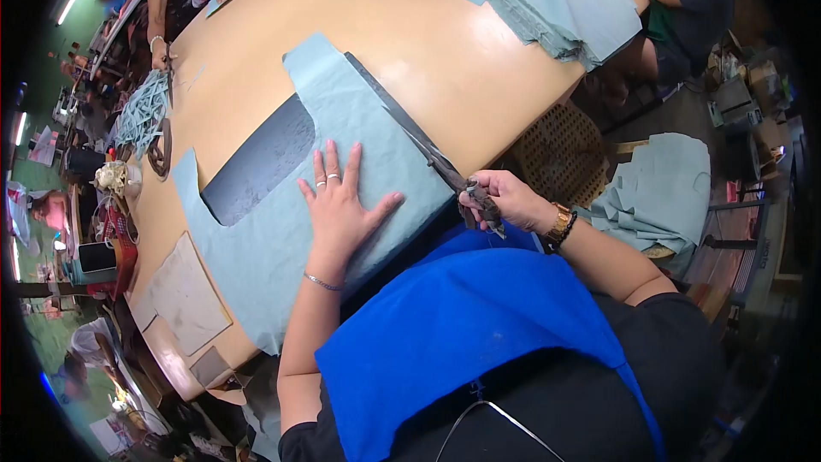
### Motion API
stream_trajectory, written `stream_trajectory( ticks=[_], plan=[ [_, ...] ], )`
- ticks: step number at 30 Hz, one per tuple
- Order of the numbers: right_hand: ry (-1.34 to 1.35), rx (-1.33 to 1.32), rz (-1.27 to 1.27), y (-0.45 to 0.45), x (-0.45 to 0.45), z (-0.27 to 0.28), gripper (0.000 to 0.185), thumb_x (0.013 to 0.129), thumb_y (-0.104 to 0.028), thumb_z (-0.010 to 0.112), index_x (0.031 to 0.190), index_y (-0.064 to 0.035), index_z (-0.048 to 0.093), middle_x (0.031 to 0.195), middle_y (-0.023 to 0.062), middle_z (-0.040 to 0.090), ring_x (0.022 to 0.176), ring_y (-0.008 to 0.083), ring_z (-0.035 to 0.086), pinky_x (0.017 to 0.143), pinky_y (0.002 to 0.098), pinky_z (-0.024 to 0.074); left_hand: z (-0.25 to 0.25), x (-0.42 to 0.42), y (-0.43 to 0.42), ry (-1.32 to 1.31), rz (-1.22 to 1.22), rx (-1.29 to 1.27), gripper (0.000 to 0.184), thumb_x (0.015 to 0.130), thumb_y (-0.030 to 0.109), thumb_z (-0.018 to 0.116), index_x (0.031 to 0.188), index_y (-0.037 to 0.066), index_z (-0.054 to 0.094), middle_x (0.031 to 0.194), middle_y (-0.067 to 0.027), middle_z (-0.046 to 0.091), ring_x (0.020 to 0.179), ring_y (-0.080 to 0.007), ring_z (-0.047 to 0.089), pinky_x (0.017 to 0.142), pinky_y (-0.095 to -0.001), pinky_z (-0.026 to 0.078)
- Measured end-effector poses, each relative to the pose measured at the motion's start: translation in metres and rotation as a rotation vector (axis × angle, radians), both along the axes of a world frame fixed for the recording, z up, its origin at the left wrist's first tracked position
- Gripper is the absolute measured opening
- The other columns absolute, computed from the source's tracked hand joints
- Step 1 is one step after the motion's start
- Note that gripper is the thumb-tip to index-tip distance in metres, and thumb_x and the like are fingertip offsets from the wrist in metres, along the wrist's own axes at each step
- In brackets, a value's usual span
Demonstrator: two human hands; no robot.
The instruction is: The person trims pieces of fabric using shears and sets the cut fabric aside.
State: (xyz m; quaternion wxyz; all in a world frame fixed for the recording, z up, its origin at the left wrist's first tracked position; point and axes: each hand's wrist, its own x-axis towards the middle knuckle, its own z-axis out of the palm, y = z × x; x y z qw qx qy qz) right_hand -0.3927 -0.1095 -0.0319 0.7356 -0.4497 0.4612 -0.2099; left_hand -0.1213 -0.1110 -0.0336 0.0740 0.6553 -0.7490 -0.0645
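My left hand [338, 197] lies flat with its fingers spread on a light blue-green fabric piece [248, 265], which has a large cut-out. Through the opening a dark grey panel [265, 158] shows. My right hand [500, 198] is closed around a dark tool [481, 205] at the table's near right edge. A long dark strip or blade [402, 115] runs from near that hand along the fabric's right edge; how the two join is hard to make out.
Fabric stacks [547, 8] cover the far side of the table [428, 34]. One co-worker stands at the far left, another at the far right. Fabric strips [144, 111] hang at the left edge. More fabric [658, 188] rests on a stool at the right. A pale sheet [184, 295] lies near left.
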Motion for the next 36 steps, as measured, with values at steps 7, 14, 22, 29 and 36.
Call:
stream_trajectory(
  ticks=[7, 14, 22, 29, 36],
  plan=[
    [-0.023, 0.027, -0.031, 0.003, -0.004, 0.005, 0.033, 0.083, -0.037, 0.070, 0.082, -0.0073, 0.055, 0.065, 0.0009, 0.057, 0.054, 0.0074, 0.056, 0.049, 0.0202, 0.0454, 0.001, -0.002, 0.001, 0.004, 0.002, 0.009, 0.095, 0.071, 0.071, 0.058, 0.145, 0.018, 0.030, 0.152, -0.0198, 0.016, 0.141, -0.0372, 0.012, 0.105, -0.0650, 0.013],
    [-0.050, 0.029, -0.044, -0.004, 0.003, -0.004, 0.034, 0.083, -0.037, 0.071, 0.080, -0.0073, 0.055, 0.065, 0.0007, 0.057, 0.054, 0.0077, 0.057, 0.049, 0.0207, 0.0458, -0.001, -0.007, 0.012, 0.007, -0.033, 0.025, 0.097, 0.071, 0.072, 0.057, 0.144, 0.015, 0.032, 0.153, -0.0189, 0.014, 0.141, -0.0398, 0.011, 0.103, -0.0678, 0.010],
    [-0.052, 0.008, -0.025, 0.006, 0.000, -0.004, 0.023, 0.086, -0.027, 0.067, 0.084, -0.0068, 0.055, 0.066, -0.0009, 0.056, 0.055, 0.0052, 0.055, 0.051, 0.0200, 0.0488, 0.000, -0.005, -0.003, -0.042, 0.006, -0.001, 0.090, 0.075, 0.069, 0.056, 0.144, 0.016, 0.032, 0.153, -0.0193, 0.015, 0.140, -0.0398, 0.013, 0.103, -0.0676, 0.013],
    [-0.041, 0.047, -0.042, -0.003, 0.008, 0.003, 0.026, 0.087, -0.030, 0.065, 0.084, -0.0062, 0.056, 0.065, -0.0004, 0.056, 0.054, 0.0057, 0.054, 0.050, 0.0205, 0.0475, -0.001, 0.000, -0.023, -0.036, -0.014, 0.004, 0.086, 0.079, 0.065, 0.054, 0.145, 0.015, 0.030, 0.152, -0.0192, 0.016, 0.140, -0.0380, 0.015, 0.105, -0.0658, 0.014],
    [-0.047, 0.004, -0.088, 0.001, 0.012, -0.001, 0.028, 0.085, -0.032, 0.069, 0.083, -0.0070, 0.056, 0.065, 0.0000, 0.057, 0.054, 0.0060, 0.055, 0.049, 0.0198, 0.0450, -0.003, -0.004, -0.014, -0.020, -0.017, -0.016, 0.090, 0.076, 0.068, 0.055, 0.145, 0.016, 0.030, 0.152, -0.0197, 0.017, 0.140, -0.0373, 0.015, 0.105, -0.0650, 0.014]
  ],
)
